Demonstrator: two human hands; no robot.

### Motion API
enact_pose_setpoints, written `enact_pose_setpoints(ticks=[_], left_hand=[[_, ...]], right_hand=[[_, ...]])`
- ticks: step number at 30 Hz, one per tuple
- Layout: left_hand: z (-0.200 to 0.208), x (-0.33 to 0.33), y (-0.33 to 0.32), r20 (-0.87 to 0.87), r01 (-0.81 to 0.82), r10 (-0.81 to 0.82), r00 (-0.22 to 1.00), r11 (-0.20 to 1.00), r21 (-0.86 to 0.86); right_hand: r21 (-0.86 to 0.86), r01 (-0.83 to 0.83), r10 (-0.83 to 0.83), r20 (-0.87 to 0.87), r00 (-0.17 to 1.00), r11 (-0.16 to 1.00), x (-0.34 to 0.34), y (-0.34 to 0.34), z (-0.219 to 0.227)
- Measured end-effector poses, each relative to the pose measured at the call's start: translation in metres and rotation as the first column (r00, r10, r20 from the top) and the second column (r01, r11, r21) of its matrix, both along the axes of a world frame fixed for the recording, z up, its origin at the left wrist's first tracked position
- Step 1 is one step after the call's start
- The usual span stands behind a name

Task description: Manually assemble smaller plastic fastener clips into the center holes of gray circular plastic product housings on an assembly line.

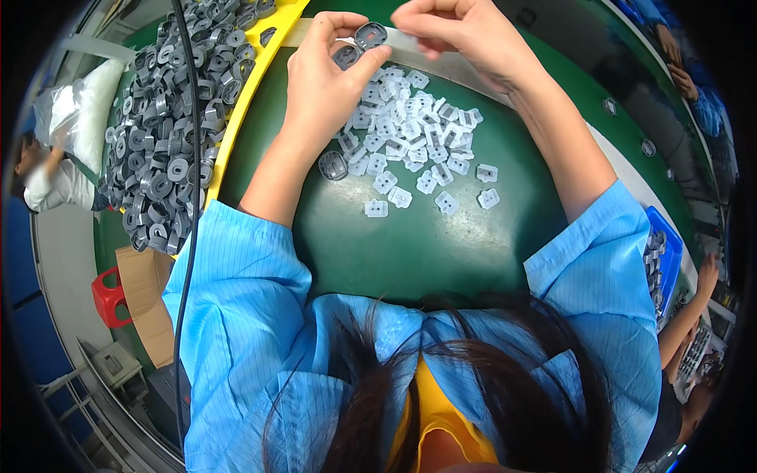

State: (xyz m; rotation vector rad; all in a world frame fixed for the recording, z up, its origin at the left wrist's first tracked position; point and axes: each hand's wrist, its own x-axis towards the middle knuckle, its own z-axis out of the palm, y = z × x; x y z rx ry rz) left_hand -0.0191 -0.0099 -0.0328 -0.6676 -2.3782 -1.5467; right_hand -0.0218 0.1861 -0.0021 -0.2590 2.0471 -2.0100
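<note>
My left hand (319, 71) is closed at the far side of the table, with a dark grey round plastic part (371, 35) between thumb and fingers. Against its palm sits a second dark grey part (345, 56). Just to the right, my right hand (465, 35) is raised with its fingers drawn together; whatever they pinch is too small or hidden to make out. Below both hands spreads a loose pile of small translucent white plastic pieces (410, 126). One more dark grey part (333, 165) lies at the pile's left edge.
A yellow-rimmed tray (244, 94) heaped with grey ring-shaped parts (158, 150) stands left, a black cable (192, 118) crossing it. On the right runs a green belt (576, 71) carrying a few parts. A blue bin (670, 252) and co-workers' hands (682, 79) lie beyond.
</note>
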Motion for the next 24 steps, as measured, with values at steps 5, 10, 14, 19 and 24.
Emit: enact_pose_setpoints(ticks=[5, 10, 14, 19, 24], left_hand=[[-0.002, 0.006, 0.004, -0.053, -0.06, 0.062, 0.997, 0.998, 0.032], [0.004, 0.011, 0.015, -0.291, -0.177, 0.148, 0.945, 0.981, -0.077], [0.004, 0.013, 0.018, -0.33, -0.185, 0.16, 0.93, 0.982, -0.044], [0.006, 0.016, 0.017, -0.301, -0.177, 0.147, 0.942, 0.981, -0.075], [0.005, 0.017, 0.017, -0.443, -0.117, 0.056, 0.895, 0.987, -0.113]], right_hand=[[-0.036, -0.006, 0.006, -0.019, 1.0, 0.999, 0.01, -0.01, 0.008], [0.161, 0.288, -0.196, -0.427, 0.883, 0.944, 0.018, -0.022, -0.002], [0.264, 0.276, -0.156, -0.398, 0.904, 0.924, 0.022, -0.025, 0.004], [0.251, 0.302, -0.139, -0.512, 0.848, 0.92, 0.015, -0.018, -0.006], [-0.019, -0.128, 0.128, 0.003, 0.992, 0.992, 0.004, 0.001, -0.002]])
